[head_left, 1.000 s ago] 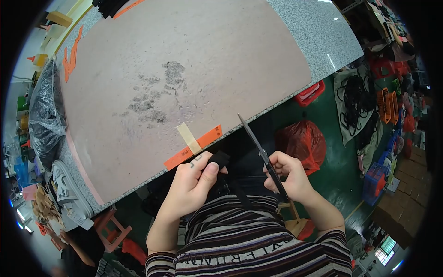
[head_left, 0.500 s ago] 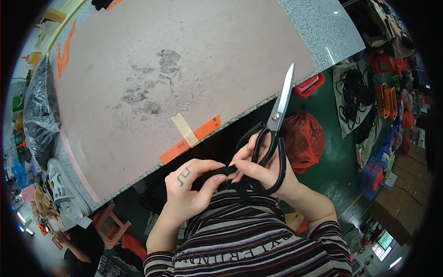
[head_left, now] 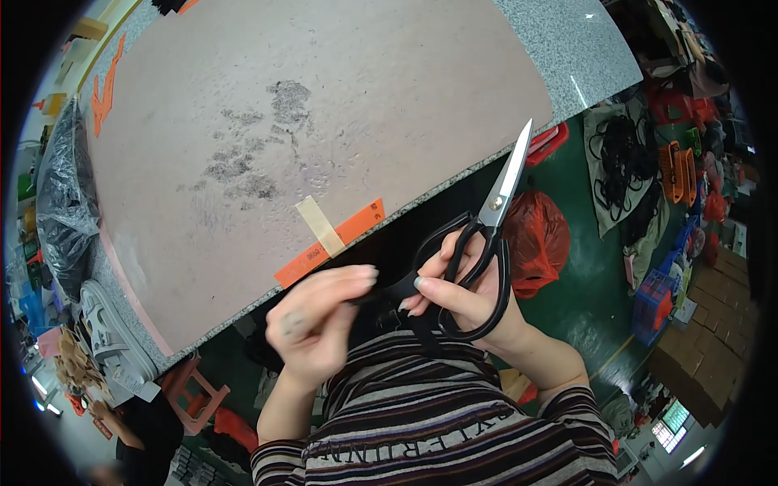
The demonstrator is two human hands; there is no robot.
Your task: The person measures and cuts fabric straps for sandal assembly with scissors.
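My right hand (head_left: 470, 292) has the black handles of large scissors (head_left: 496, 202) hooked over its fingers. The blades are closed and point up and away. Its thumb and fingertips also pinch a black fabric strap (head_left: 401, 289), part of which hangs down over the striped shirt. To the left, my left hand (head_left: 316, 324) is smeared by motion, its fingers together above the thumb. The strap's left end runs to these fingers, and a dark strip shows between them and the thumb.
A worn pinkish-brown mat (head_left: 365, 97) covers the stone-topped table. Orange tape (head_left: 361, 225) and beige tape (head_left: 318, 227) lie at its near edge. A grey sandal (head_left: 113, 332) and a plastic-wrapped bundle (head_left: 65, 202) stand left. A red bag (head_left: 535, 243) is on the green floor.
My left hand has moved left and slightly down, apart from the right hand, baring more of the strap. The scissors have shifted slightly right and tilted a little.
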